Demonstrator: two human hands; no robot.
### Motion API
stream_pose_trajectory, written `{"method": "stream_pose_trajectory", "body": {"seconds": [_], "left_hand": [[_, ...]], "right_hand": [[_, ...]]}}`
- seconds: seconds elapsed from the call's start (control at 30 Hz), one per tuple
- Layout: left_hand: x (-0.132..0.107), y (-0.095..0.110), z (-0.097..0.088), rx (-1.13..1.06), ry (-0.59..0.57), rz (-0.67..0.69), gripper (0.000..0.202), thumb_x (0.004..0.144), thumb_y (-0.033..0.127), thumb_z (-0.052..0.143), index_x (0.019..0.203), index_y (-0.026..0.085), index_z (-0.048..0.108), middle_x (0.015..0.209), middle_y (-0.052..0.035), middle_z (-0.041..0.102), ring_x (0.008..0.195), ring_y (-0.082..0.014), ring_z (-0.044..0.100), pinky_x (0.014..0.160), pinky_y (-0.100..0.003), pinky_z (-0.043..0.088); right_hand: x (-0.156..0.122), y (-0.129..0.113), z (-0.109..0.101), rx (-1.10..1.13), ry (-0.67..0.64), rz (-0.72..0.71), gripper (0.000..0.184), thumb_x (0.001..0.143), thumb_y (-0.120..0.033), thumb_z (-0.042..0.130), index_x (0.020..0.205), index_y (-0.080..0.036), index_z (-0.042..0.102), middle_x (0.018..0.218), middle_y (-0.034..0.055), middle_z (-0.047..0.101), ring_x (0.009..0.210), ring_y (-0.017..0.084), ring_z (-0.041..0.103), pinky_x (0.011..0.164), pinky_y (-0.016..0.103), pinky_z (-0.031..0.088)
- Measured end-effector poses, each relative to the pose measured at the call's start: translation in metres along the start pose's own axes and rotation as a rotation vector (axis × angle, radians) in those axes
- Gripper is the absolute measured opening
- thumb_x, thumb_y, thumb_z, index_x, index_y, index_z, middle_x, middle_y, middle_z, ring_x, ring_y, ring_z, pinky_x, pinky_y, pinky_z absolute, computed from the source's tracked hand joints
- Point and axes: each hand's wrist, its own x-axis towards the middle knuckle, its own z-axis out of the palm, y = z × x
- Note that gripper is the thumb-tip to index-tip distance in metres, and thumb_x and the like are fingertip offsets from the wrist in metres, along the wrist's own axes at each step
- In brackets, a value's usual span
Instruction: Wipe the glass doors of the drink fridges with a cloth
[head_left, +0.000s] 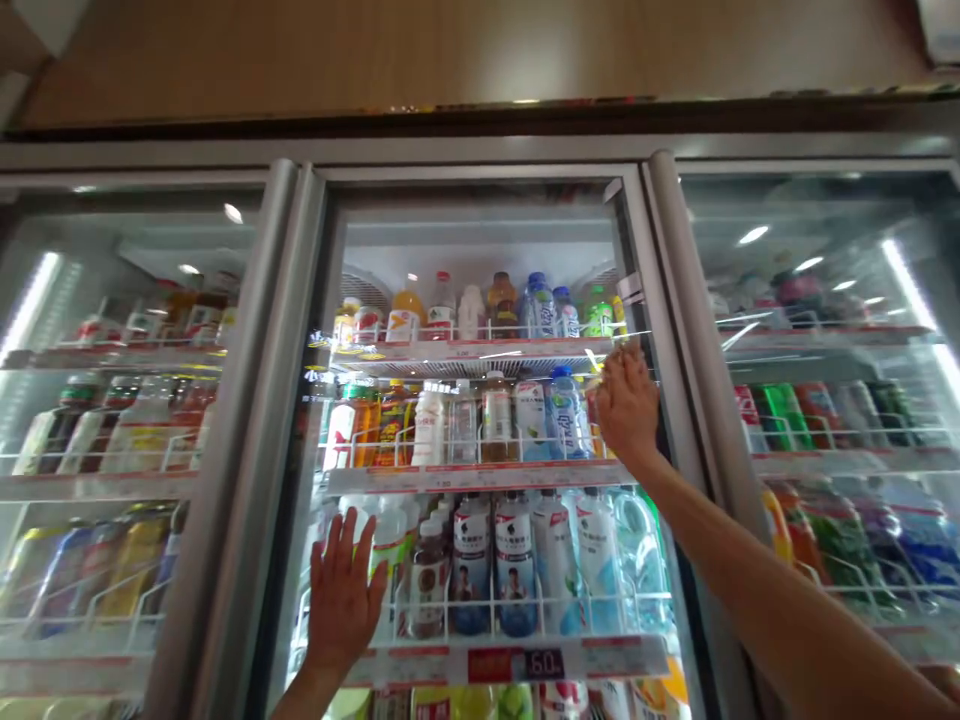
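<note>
One glass door (480, 215) stands centrally, with bottles (472, 565) shelved behind it. Before its lower left, the left hand (345, 590) is spread; near its right edge, the right hand (628, 405) has bent fingers, any grip indeterminable.

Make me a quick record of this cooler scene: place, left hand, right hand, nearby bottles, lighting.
Place: drinks cooler with a wood-look panel above
Left hand: fingers spread, raised before the lower left of the middle glass door; left hand contact with the glass unclear
Right hand: right hand raised higher, near that door's right edge, fingers bent; whether it holds anything is unclear
Nearby bottles: blue-capped bottle left of the right hand
Lighting: bright light strips at far left and far right
</note>
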Motion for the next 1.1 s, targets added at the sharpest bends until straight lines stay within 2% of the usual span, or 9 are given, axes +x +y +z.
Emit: {"method": "stream_pose_trajectory", "body": {"seconds": [0.13,0.23,0.33,0.43,0.5,0.63,0.83,0.97,1.1], "left_hand": [[0.000,-0.001,-0.001,-0.001,-0.005,0.001,0.064,0.086,0.022,0.039,0.143,0.027,0.010,0.151,-0.0036,0.009,0.139,-0.0236,0.010,0.112,-0.048,0.012],[0.000,-0.001,-0.001,-0.004,-0.003,0.011,0.065,0.086,0.021,0.041,0.143,0.027,0.010,0.151,-0.0039,0.009,0.139,-0.0229,0.010,0.112,-0.047,0.010],[0.000,-0.001,-0.002,-0.010,0.010,0.014,0.065,0.085,0.022,0.043,0.143,0.025,0.012,0.151,-0.0059,0.013,0.138,-0.0231,0.011,0.113,-0.046,0.010],[0.000,-0.001,-0.006,-0.015,-0.006,0.016,0.064,0.084,0.022,0.045,0.142,0.024,0.017,0.149,-0.0081,0.018,0.138,-0.0231,0.012,0.113,-0.044,0.011],[-0.001,-0.004,-0.013,-0.024,-0.035,0.022,0.062,0.085,0.022,0.045,0.142,0.023,0.020,0.148,-0.0085,0.022,0.138,-0.0228,0.013,0.113,-0.043,0.012],[0.005,-0.022,-0.036,-0.097,-0.119,0.099,0.057,0.088,0.025,0.040,0.141,0.023,0.021,0.146,-0.0079,0.029,0.137,-0.0199,0.021,0.111,-0.040,0.020],[0.025,-0.068,-0.067,-0.198,-0.067,0.022,0.057,0.089,0.025,0.039,0.141,0.026,0.016,0.146,-0.0087,0.027,0.134,-0.0221,0.026,0.107,-0.044,0.028],[0.019,-0.092,-0.079,-0.232,-0.070,-0.044,0.057,0.088,0.024,0.039,0.141,0.027,0.016,0.148,-0.0080,0.023,0.135,-0.0233,0.023,0.108,-0.046,0.026],[-0.007,-0.098,-0.084,-0.226,-0.151,-0.009,0.058,0.088,0.023,0.040,0.141,0.025,0.017,0.148,-0.0095,0.022,0.136,-0.0245,0.020,0.108,-0.046,0.025]], "right_hand": [[-0.013,-0.063,0.007,0.110,-0.179,-0.416,0.052,0.084,-0.021,0.039,0.136,-0.019,0.037,0.141,0.0061,0.038,0.136,0.022,0.020,0.108,0.042,0.023],[-0.028,-0.073,0.004,0.173,-0.263,-0.767,0.053,0.083,-0.021,0.041,0.136,-0.026,0.035,0.142,0.0010,0.038,0.136,0.018,0.020,0.111,0.040,0.017],[0.001,-0.059,0.011,0.105,-0.092,-0.360,0.044,0.085,-0.022,0.038,0.128,-0.022,0.047,0.137,0.0061,0.045,0.131,0.022,0.031,0.108,0.048,0.018],[0.031,-0.083,0.027,0.098,0.048,0.045,0.042,0.084,-0.022,0.038,0.124,-0.014,0.052,0.135,0.0128,0.045,0.130,0.028,0.032,0.102,0.052,0.023],[0.028,-0.125,0.035,0.150,-0.009,-0.074,0.045,0.083,-0.020,0.039,0.127,-0.015,0.048,0.138,0.0111,0.042,0.132,0.027,0.028,0.103,0.050,0.022],[0.006,-0.205,0.041,0.252,-0.242,-0.642,0.049,0.082,-0.019,0.042,0.130,-0.022,0.044,0.140,0.0029,0.040,0.134,0.020,0.024,0.108,0.042,0.017],[0.027,-0.262,0.050,0.239,-0.233,-0.360,0.048,0.083,-0.016,0.038,0.132,-0.016,0.042,0.142,0.0066,0.036,0.135,0.025,0.021,0.107,0.049,0.018],[-0.082,-0.297,0.033,0.305,-0.386,-0.712,0.057,0.082,-0.012,0.040,0.138,-0.018,0.030,0.145,0.0019,0.032,0.137,0.020,0.015,0.109,0.044,0.021],[-0.227,-0.284,-0.015,0.419,-0.582,-0.998,0.053,0.085,-0.020,0.043,0.136,-0.015,0.033,0.140,0.0030,0.040,0.135,0.016,0.021,0.107,0.036,0.027]]}}
